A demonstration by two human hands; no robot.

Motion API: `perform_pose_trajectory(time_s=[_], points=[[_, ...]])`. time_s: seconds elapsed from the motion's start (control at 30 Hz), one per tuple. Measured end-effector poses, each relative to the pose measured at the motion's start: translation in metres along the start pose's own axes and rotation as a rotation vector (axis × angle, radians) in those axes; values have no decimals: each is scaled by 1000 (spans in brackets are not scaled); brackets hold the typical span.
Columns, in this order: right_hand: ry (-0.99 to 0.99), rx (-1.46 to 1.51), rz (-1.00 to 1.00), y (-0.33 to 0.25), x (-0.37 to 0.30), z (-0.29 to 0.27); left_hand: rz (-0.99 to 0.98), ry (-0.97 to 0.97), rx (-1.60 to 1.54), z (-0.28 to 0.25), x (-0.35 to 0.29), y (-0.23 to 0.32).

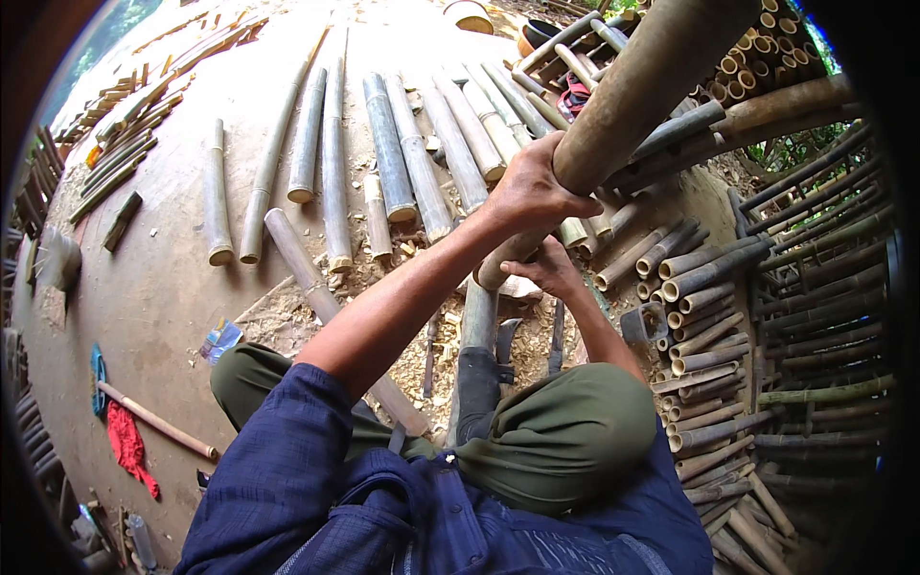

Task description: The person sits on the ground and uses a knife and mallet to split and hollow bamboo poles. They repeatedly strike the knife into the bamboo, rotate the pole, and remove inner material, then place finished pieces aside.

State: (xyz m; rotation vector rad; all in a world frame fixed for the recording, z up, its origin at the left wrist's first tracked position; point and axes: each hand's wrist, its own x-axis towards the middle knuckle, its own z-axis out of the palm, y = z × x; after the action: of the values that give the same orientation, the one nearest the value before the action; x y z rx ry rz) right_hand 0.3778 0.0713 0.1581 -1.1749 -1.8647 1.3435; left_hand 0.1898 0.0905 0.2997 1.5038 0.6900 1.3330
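Note:
A thick brown bamboo pole (661,86) slants from the top right down toward my lap. My left hand (539,189) is wrapped round it at mid-length. Lower down, near the pole's bottom end, my right hand (551,268) grips it with the thumb across its side. Below that end lies a greyish bamboo length (479,316), partly hidden by a dark covering (477,383) between my knees. Beside it a curved dark blade (506,337) rests among wood chips (450,335). A narrow tool (557,335) lies right of the blade.
Several cut bamboo lengths (388,153) lie in a row ahead. Stacked bamboo (709,287) and a bamboo fence (824,278) stand at right. A red cloth (129,446) and a wooden stick (158,422) lie at left. Another bamboo piece (302,264) slants beside my left knee.

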Motion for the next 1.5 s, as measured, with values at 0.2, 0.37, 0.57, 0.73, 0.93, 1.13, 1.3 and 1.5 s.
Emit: perform_pose_trajectory(time_s=[0.2, 0.37, 0.57, 0.73, 0.93, 1.13, 1.3, 1.5], points=[[-159, -42, 4, -10, 6, -7, 22, -86, -11, -4, -7, 10], [-177, -206, -11, -4, -1, -17, -67, -229, -27, -9, -10, 2], [239, -390, -208, -100, 7, -110, -53, -302, -70, -8, -33, -22], [589, -426, -576, -333, -42, -186, -22, -300, 12, 7, -27, -32], [721, -69, -685, -306, -37, -142, 42, 95, -115, -8, -15, 33], [302, -16, -108, -90, -88, -6, -371, 134, -502, -12, 62, 46], [622, 63, 137, -53, -111, 66, -447, 8, -699, -18, 36, -36], [653, 230, 192, 11, -148, 49, -719, -46, -326, 24, 0, -133]])
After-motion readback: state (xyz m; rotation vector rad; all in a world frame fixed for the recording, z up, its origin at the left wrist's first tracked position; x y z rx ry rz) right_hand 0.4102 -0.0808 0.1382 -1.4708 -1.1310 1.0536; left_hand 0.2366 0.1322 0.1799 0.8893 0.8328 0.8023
